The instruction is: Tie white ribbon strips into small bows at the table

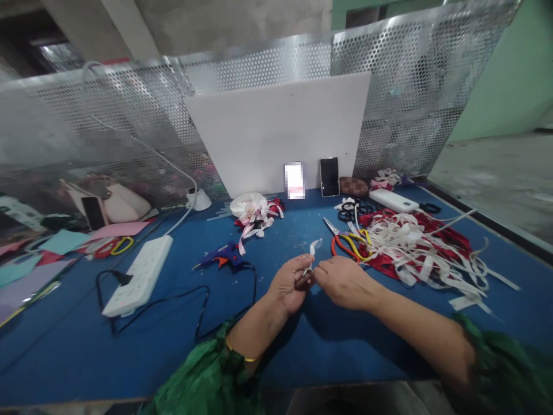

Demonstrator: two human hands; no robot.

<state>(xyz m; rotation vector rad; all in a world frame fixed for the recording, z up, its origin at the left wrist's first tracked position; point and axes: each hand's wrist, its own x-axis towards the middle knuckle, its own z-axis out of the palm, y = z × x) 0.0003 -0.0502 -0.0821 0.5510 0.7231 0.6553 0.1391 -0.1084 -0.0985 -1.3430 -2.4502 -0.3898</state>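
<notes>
Between my two hands is a short white ribbon [314, 246], one end sticking up past the fingertips. My left hand [294, 282] is closed round it, palm partly turned up. The fingers of my right hand [341, 282] are pinched against the same spot, and the lower part of the ribbon is hidden there. Scissors [352, 245] with orange and yellow handles lie just beyond my right hand, beside a heap of white ribbon strips [410, 242] on red fabric. Left of my hands rests a blue glue gun [222, 255] with an orange trigger.
A white power strip [140, 275] with a black cable lies to the left. Behind my hands are a pile of ribbon bows [259, 214], a lit phone [294, 180] and a dark phone [329, 176] against a white board [280, 127]. A white device [393, 202] is at the back right.
</notes>
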